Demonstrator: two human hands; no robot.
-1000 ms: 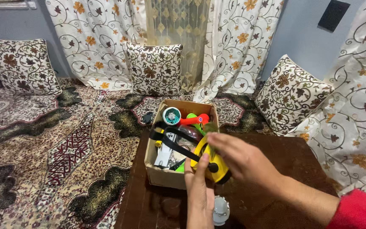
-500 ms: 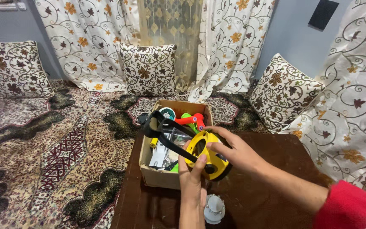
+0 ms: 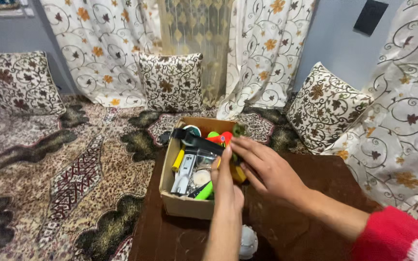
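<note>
Yellow plastic shows between both hands — a rounded yellow-and-black tool (image 3: 238,172) with a long black strap-like arm (image 3: 197,141), held over the open brown cardboard box (image 3: 184,206) of small tools on the dark wooden table (image 3: 315,176). The left hand (image 3: 226,186) and right hand (image 3: 266,166) close around it together. It looks rigid and light; its body seems the surest grip. The box walls crowd it — free room lies rightward.
</note>
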